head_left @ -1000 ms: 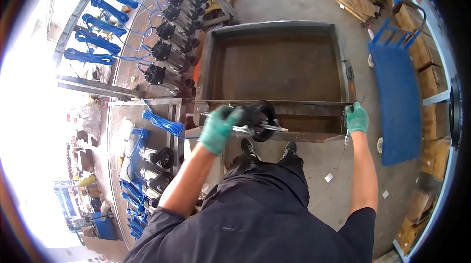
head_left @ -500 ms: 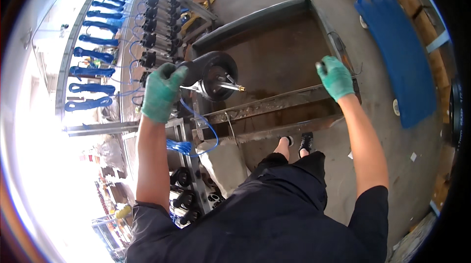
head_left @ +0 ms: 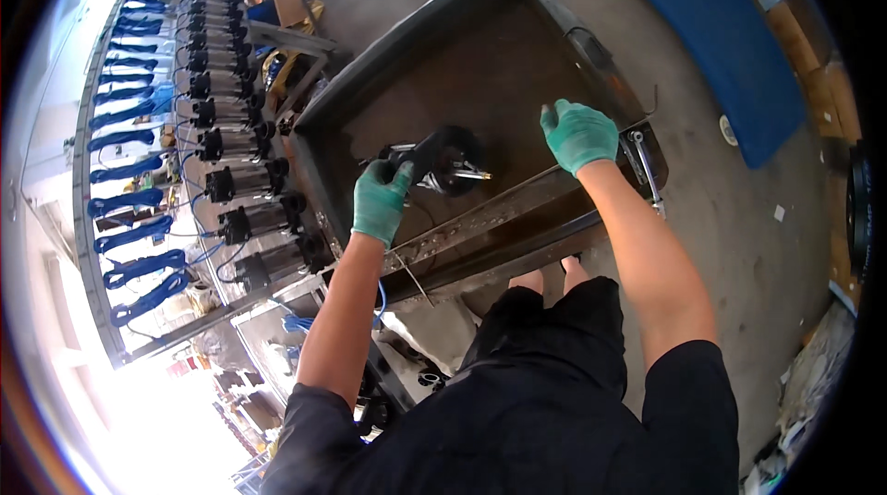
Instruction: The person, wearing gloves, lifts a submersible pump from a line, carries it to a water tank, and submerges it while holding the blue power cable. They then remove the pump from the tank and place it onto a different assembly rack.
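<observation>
My left hand (head_left: 381,199), in a green glove, grips a black submersible pump (head_left: 455,149) by its narrow dark end. The pump has a round black body and a metal fitting (head_left: 471,175) with a brass-coloured tip. It hangs over or in the brownish water inside a dark rectangular tank (head_left: 407,29); whether it touches the water I cannot tell. A blue cord (head_left: 381,301) shows beside my left forearm. My right hand (head_left: 582,137), also green-gloved, is held above the tank's right side, its thumb and fingers apart and nothing in it.
On the left bench stands a long row of similar pumps (head_left: 236,183) with coiled blue cords (head_left: 139,269). A perforated metal bar (head_left: 462,232) crosses the tank's near side. A wrench-like tool (head_left: 647,167) lies at its right corner. Beyond is a blue cart (head_left: 711,42).
My left hand has carried the pump right and down over the tank. My right hand has shifted slightly left. The view has turned, showing more of the pump row.
</observation>
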`<state>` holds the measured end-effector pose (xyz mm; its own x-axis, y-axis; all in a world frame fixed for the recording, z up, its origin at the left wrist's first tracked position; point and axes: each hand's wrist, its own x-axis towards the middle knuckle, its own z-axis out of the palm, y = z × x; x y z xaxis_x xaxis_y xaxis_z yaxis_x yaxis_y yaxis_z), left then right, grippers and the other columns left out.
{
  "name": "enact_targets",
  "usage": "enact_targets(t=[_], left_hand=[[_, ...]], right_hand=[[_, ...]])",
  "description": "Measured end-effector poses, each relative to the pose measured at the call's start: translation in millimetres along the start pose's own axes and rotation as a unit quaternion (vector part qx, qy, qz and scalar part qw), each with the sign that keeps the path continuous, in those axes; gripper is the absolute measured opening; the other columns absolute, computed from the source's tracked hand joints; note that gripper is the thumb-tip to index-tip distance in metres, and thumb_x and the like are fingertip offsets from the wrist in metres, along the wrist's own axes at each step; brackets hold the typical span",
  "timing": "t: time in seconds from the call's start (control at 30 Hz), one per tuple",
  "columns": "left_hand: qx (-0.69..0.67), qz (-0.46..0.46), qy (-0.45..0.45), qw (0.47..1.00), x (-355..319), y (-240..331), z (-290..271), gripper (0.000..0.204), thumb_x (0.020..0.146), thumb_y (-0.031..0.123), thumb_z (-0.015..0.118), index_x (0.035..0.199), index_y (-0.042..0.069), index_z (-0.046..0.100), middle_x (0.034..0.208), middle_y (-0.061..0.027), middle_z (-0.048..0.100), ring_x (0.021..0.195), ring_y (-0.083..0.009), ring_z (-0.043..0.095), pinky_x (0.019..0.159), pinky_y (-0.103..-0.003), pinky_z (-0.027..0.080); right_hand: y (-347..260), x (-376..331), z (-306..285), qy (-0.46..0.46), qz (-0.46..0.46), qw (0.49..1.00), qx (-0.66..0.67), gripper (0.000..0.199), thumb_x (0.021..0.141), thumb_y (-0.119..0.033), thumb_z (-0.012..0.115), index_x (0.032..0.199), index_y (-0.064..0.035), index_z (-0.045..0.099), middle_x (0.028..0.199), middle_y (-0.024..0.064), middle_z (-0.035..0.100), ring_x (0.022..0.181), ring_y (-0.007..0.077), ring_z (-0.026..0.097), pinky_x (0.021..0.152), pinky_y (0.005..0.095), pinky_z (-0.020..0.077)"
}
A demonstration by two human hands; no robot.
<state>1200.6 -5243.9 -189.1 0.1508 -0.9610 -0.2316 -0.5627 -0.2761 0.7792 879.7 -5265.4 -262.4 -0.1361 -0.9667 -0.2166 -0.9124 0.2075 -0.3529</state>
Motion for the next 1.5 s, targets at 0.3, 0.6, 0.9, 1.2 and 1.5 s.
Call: enact_targets(t=[0.3,0.6,0.9,1.2,1.5], left_hand=[[0.015,-0.074,-0.028,0.997,6.0,-66.3,63.9,0.025,0.094,0.019,0.076,0.107,-0.001,0.068,0.089,-0.0058,0.071,0.072,-0.0116,0.061,0.066,-0.028,0.051],[0.018,-0.08,-0.021,0.996,4.5,-116.1,89.9,0.019,0.098,0.012,0.071,0.111,0.001,0.064,0.094,-0.0055,0.07,0.071,-0.0118,0.063,0.062,-0.027,0.051],[0.007,-0.153,-0.059,0.986,7.6,-98.2,93.0,0.022,0.097,0.012,0.072,0.113,-0.001,0.064,0.094,-0.0072,0.07,0.069,-0.0133,0.063,0.063,-0.028,0.053],[-0.015,-0.167,-0.063,0.984,10.6,-99.2,91.5,0.025,0.096,0.016,0.073,0.112,-0.001,0.064,0.093,-0.0095,0.071,0.068,-0.0155,0.066,0.061,-0.029,0.055],[0.008,-0.172,-0.066,0.983,10.9,-97.6,90.9,0.024,0.097,0.018,0.073,0.106,-0.002,0.064,0.09,-0.0102,0.071,0.067,-0.0168,0.066,0.062,-0.03,0.053]], right_hand=[[-1.3,2.2,-1.4,-0.016,0.016,1.0,0.022,0.036,0.104,-0.038,0.049,0.095,-0.0113,0.071,0.091,0.0139,0.074,0.084,0.0347,0.073,0.075,0.0474,0.0589],[0.8,1.7,5.6,0.034,-0.001,0.998,0.048,0.031,0.101,-0.035,0.053,0.09,-0.0116,0.07,0.085,0.0124,0.072,0.078,0.0342,0.072,0.07,0.0478,0.0578],[3.5,0.8,5.6,0.045,-0.012,0.997,0.061,0.028,0.101,-0.032,0.055,0.09,-0.0113,0.07,0.084,0.0121,0.072,0.077,0.0319,0.072,0.069,0.0464,0.0584],[3.9,1.2,3.5,0.048,-0.021,0.997,0.064,0.027,0.1,-0.032,0.056,0.09,-0.0109,0.07,0.084,0.0121,0.073,0.077,0.0313,0.073,0.069,0.0455,0.0589],[3.7,0.4,5.6,0.047,-0.017,0.997,0.064,0.026,0.1,-0.031,0.056,0.09,-0.011,0.07,0.084,0.0127,0.072,0.077,0.0313,0.072,0.07,0.0454,0.0588]])
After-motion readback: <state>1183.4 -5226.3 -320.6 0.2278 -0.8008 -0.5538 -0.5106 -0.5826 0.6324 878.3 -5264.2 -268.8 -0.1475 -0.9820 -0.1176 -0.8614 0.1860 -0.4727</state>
